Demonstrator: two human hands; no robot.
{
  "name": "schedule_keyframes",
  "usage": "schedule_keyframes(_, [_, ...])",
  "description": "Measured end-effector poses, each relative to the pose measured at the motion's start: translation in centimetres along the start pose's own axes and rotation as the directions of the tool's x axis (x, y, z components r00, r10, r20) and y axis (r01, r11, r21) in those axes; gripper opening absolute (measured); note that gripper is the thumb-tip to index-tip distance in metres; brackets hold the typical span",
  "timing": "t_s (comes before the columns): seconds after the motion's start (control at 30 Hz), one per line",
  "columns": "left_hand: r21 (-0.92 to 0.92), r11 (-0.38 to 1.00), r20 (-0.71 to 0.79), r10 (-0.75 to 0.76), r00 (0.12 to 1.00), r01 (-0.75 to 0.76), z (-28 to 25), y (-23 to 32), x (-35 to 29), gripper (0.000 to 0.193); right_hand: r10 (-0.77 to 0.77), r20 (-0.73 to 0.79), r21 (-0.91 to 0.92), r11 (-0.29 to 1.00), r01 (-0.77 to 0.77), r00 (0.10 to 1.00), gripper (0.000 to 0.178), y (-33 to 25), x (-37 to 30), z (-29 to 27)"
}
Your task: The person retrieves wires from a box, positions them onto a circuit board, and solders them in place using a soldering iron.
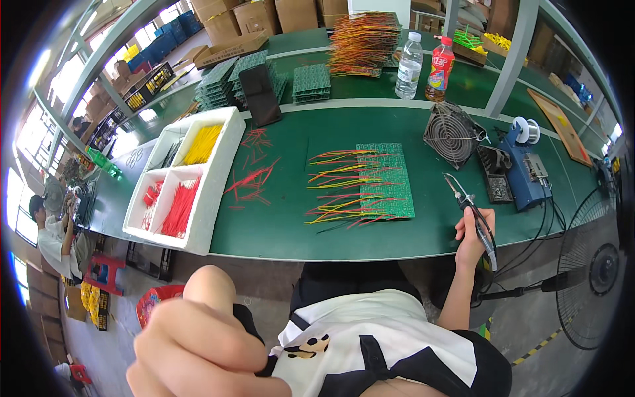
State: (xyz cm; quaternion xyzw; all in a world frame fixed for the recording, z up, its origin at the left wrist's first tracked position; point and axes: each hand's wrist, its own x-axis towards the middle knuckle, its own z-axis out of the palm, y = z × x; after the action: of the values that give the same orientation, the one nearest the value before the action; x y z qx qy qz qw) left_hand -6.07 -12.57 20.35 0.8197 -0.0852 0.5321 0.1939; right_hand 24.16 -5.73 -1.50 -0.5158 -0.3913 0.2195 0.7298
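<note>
My right hand [475, 237] is closed around a soldering iron [467, 202] at the right of the green bench, its bent metal tip pointing up and left. My left hand [205, 337] is raised close to the camera, large in view, fingers curled in; whatever it holds, if anything, is hidden. A green circuit board panel [393, 182] lies flat mid-bench, left of the iron. Rows of red, yellow and dark wires [334, 198] stick out past its left edge.
A white foam tray [221, 178] holds yellow, red and dark wires; loose red wires [248, 180] lie beside it. Behind are a phone [260, 96], stacked boards [311, 83] and two bottles [409, 66]. A small fan [455, 134] and blue solder feeder [526, 172] stand right.
</note>
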Motion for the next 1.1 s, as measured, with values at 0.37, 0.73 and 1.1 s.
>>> schedule_keyframes(0.37, [0.749, 0.138, -0.556, -0.400, 0.728, 0.648, -26.8, -19.0, -14.7, 0.016, -0.027, 0.000, -0.037, 0.999, 0.027, 1.000, 0.018, 0.1, -0.2, -1.2])
schedule_keyframes(0.73, [0.570, -0.352, -0.746, -0.600, 0.288, 0.743, -28.4, -22.4, -24.8, 0.022, -0.022, -0.043, -0.162, 0.987, 0.014, 0.999, 0.018, 0.3, -0.2, -0.4])
schedule_keyframes(1.1, [-0.090, 0.235, -0.853, -0.520, 0.047, 0.968, -29.3, -21.7, -24.8, 0.025, -0.038, -0.082, -0.198, 0.980, 0.021, 0.996, 0.018, 0.7, -0.1, -0.1])
